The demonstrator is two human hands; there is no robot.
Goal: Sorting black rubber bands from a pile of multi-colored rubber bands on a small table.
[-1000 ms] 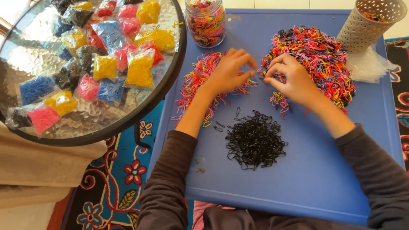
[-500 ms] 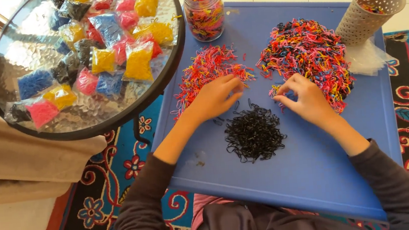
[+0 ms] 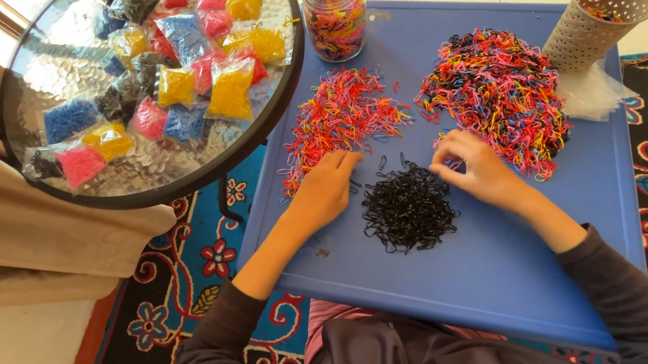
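A: Hands first. Left hand (image 3: pixel 325 192) lies palm down on the blue worktop (image 3: pixel 503 268), fingers (image 3: pixel 345 160) loosely curled, tips at the near edge of the pink and red band pile (image 3: pixel 341 114). Whether a band is pinched under them I cannot tell.

B: Right one?

A: Right hand (image 3: pixel 475 167) sits between the black band pile (image 3: pixel 407 207) and the mixed colour band heap (image 3: pixel 497 93). Fingers narrow, thumb drawn in against forefinger at the near rim of the mixed heap. Anything held there is too small to make out.

B: Where do the sorted piles lie?

A: Black pile centred on the worktop, between the two hands, just beside both. Pink and red pile up left of it, mixed heap up right, the largest of the three.

B: Surroundings?

A: Glass jar (image 3: pixel 334 13) of mixed bands at the far edge, upright. Pale perforated basket (image 3: pixel 599 21) at the far right corner, tilted, touching clear plastic bags (image 3: pixel 594 96) beside the mixed heap. Round glass side table (image 3: pixel 144 174) on the left carries small filled packets (image 3: pixel 230 89) in yellow, pink, blue, black. Patterned rug (image 3: pixel 171 312) underneath.
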